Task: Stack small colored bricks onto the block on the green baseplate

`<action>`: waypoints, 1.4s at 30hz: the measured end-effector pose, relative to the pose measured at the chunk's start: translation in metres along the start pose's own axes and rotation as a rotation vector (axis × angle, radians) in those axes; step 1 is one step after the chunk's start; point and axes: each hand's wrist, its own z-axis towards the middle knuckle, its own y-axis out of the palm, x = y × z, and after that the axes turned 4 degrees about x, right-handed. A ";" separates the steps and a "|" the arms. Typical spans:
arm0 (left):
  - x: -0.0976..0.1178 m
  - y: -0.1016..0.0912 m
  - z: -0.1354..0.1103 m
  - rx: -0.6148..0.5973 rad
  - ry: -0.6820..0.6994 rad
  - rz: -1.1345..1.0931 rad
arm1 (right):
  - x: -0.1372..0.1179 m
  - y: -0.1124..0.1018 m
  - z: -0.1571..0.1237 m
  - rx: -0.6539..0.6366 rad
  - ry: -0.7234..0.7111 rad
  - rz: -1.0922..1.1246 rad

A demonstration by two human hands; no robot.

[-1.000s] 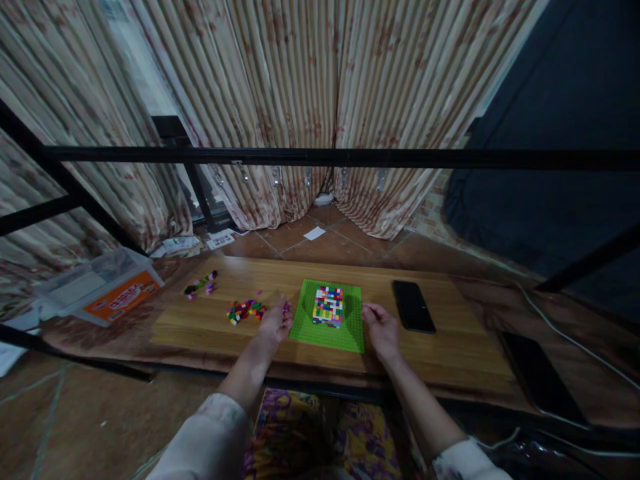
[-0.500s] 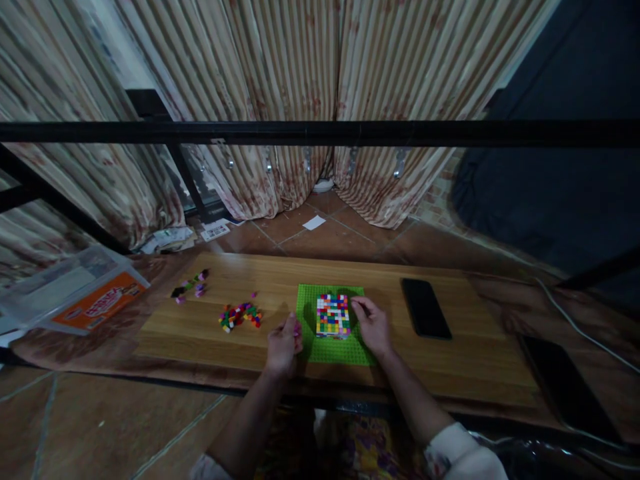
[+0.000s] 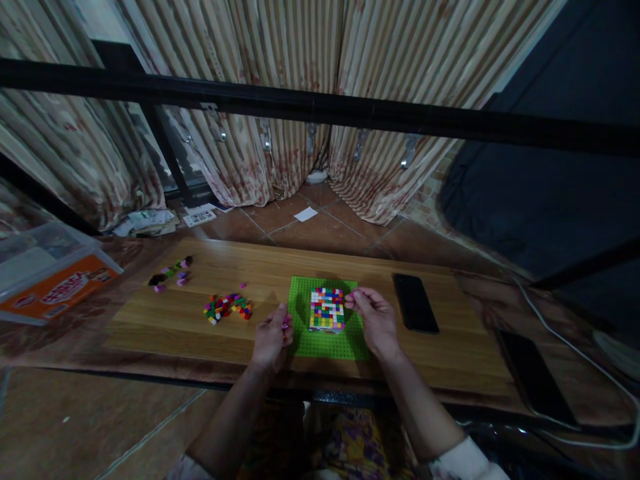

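A green baseplate point(image 3: 305, 340) lies on the wooden board point(image 3: 450, 347), with a block of many-coloured small bricks point(image 3: 327, 309) built on it. My left hand point(image 3: 271, 337) rests at the plate's left edge, fingers curled round some small pink bricks point(image 3: 285, 325). My right hand point(image 3: 376, 320) is at the block's right side, thumb and fingers pinched on a small pink brick point(image 3: 351, 294) beside the block's top corner.
A pile of loose coloured bricks point(image 3: 227, 307) and a smaller purple and dark group point(image 3: 170, 274) lie left of the plate. A black phone point(image 3: 415, 311) lies to the right, a dark tablet point(image 3: 536, 377) further right. A clear plastic box point(image 3: 45, 277) stands far left; a black bar point(image 3: 320, 107) crosses above.
My left hand drew back from the loose pile to the plate's left edge with bricks in it. My right hand moved in to the block's right side, pinching a brick.
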 end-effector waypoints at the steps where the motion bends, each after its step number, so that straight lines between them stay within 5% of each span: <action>1: 0.000 0.000 0.000 -0.004 -0.004 0.001 | -0.003 0.001 -0.001 -0.017 0.031 0.036; 9: 0.001 -0.002 0.001 -0.022 -0.013 -0.007 | -0.018 -0.003 -0.011 -0.149 0.253 0.187; 42: 0.003 -0.002 -0.002 -0.038 -0.058 -0.006 | -0.013 -0.005 -0.001 -0.067 0.107 0.028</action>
